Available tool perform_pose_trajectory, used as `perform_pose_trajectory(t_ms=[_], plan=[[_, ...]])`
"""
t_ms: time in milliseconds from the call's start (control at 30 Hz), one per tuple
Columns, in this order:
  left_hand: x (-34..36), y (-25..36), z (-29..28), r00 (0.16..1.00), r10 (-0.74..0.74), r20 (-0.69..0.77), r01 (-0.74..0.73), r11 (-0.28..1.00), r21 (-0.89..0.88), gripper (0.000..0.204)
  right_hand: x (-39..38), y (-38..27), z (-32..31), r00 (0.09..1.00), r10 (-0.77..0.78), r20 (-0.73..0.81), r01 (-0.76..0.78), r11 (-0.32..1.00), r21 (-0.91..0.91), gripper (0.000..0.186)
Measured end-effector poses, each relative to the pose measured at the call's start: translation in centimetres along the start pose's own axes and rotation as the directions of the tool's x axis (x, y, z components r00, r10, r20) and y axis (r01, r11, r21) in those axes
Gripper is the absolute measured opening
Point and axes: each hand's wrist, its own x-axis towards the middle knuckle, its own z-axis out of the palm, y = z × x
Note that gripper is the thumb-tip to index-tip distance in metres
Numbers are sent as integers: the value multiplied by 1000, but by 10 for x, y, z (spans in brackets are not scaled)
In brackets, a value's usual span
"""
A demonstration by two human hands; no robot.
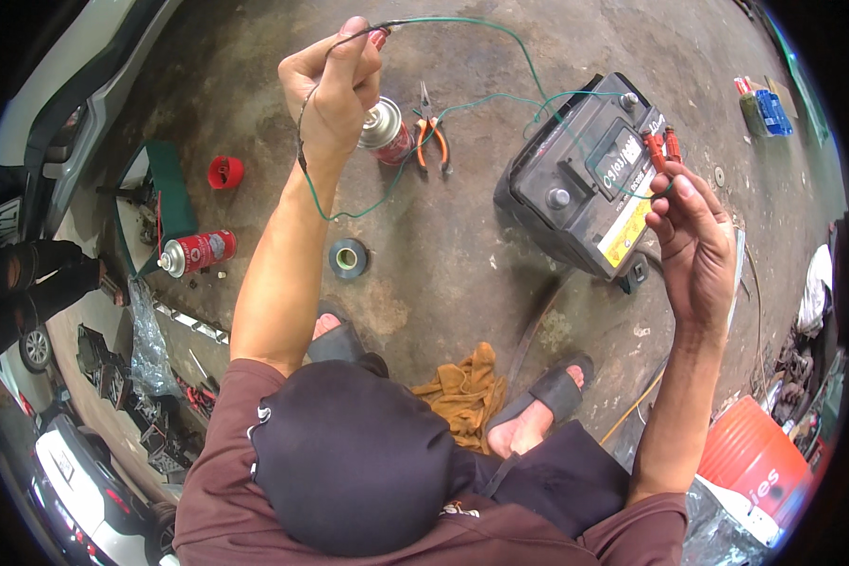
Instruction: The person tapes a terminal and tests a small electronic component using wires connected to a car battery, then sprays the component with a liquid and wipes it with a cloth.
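Observation:
Up at the far left of centre, my left hand [335, 94] is closed, pinching a thin wire [462, 19], green with dark wrapped stretches; a small red piece shows by the fingertips. The wire loops down past my left forearm and across to the right. My right hand [693, 222] is closed at the fingertips on a red clip [662, 146] with green wire at it, held above the right side of a car battery [542, 184]. The battery is black with a yellow label and two round posts. Whether the clip touches the battery, I cannot tell.
Orange-handled pliers [432, 141] and a spray can [387, 132] are beyond my left forearm. Nearer lie a black tape roll [334, 259], another red spray can [198, 253] and a red cap [224, 173]. A brown cloth [464, 389] lies between my feet; a red bucket [750, 448] stands right.

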Motion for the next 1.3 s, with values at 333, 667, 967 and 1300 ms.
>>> perform_pose_trajectory(t_ms=[333, 667, 967, 1300], plan=[[-7, 1, 15, 990, -21, -140, 34, 995, 89, 53, 8, 35, 6, 960, 275, -50, -270, 869, -414, 34], [-8, 2, 20, 984, -29, -177, 67, 975, 213, 54, 14, 58, 29, 980, 196, -25, -145, 624, -768, 22], [-7, 11, 18, 991, -74, -108, 99, 966, 238, 56, -1, 79, 31, 890, -317, 327, 409, 238, -881, 8], [-6, 4, 13, 995, -55, -80, 70, 977, 203, 47, -6, 81, 34, 838, -299, 457, 465, -48, -884, 11]])
